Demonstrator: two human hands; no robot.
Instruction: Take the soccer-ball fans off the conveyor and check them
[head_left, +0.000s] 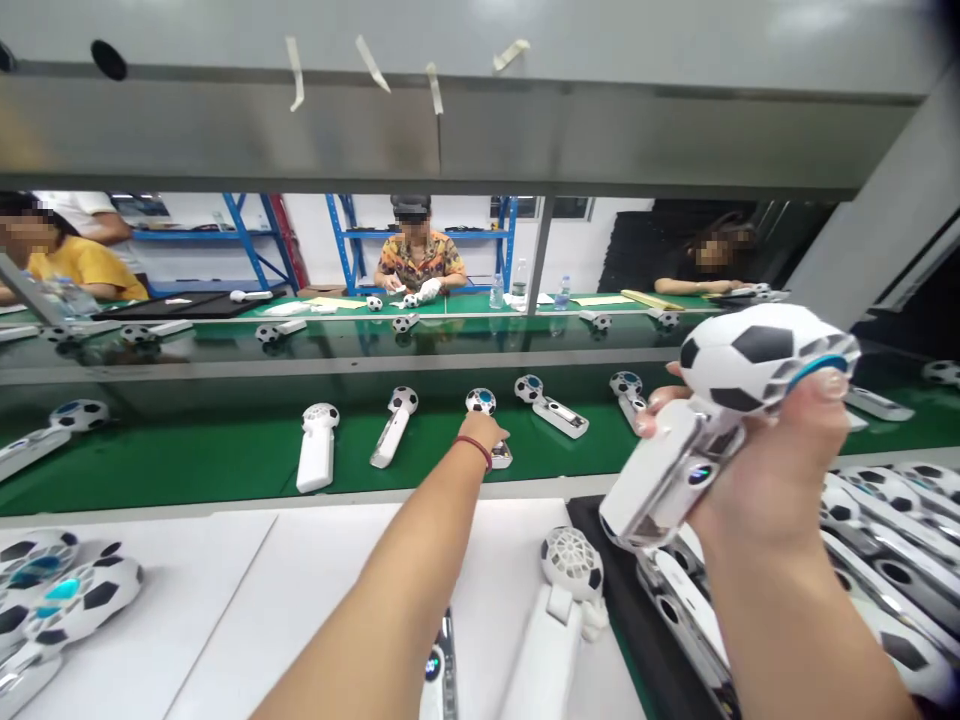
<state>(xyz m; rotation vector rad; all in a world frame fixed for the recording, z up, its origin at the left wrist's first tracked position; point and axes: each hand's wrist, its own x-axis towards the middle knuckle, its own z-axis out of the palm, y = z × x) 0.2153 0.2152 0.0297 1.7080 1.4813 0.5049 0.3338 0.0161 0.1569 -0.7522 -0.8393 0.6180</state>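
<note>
My right hand [780, 450] is raised at the right, wrapped round a white handheld fan [660, 480] with a black-and-white football-patterned head and a small lit display. My left hand [484, 432] reaches out over the green belt [225, 440] and lies on another football-headed fan [481, 401], whose head shows beyond the fingers and whose handle is partly covered. The left fingers look curled around it. Below, on the white work surface [315, 560], lies a fan [555, 620] with its grille up; a second one with a lit display is partly hidden by my left forearm.
More fans [319, 445] lie spaced along the belt. A black tray [622, 590] with many fans stands at the right; several fans [75, 600] lie at left. A metal housing [450, 130] hangs overhead. People sit across the belt.
</note>
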